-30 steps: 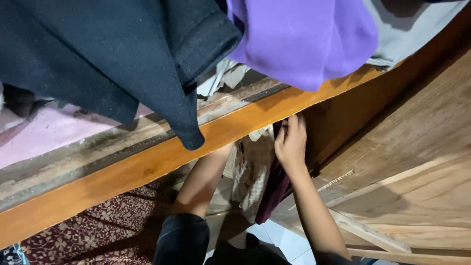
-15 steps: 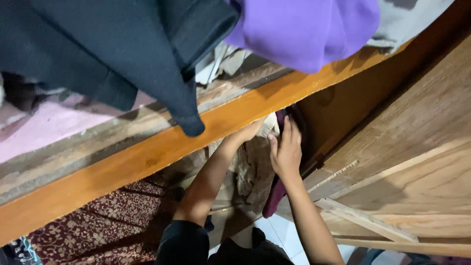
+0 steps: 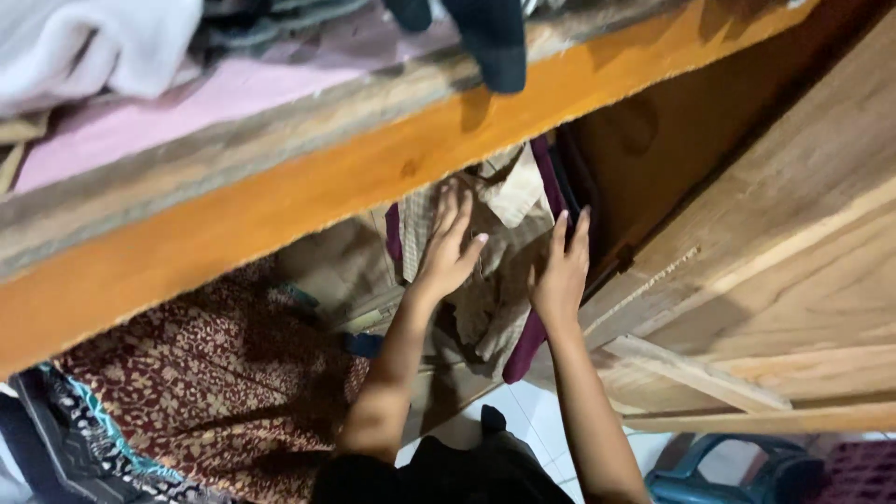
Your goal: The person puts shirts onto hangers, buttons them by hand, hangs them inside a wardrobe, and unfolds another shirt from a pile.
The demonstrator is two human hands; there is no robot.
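We see 2 bare hands reaching under an orange wooden shelf (image 3: 308, 201) into a wardrobe. The left hand (image 3: 448, 247) lies flat, fingers spread, pressed on a beige folded cloth (image 3: 495, 271) that sits between the 2 hands. The right hand (image 3: 563, 271) stands with fingers straight and close together, touching a purple cloth (image 3: 546, 177) just beyond its fingertips; neither hand pinches anything. Left of the left hand lies a maroon patterned fabric (image 3: 224, 373). Right of the right hand stands the open wooden door (image 3: 793, 271). Above both hands, a pink cloth (image 3: 187, 103) rests on the shelf.
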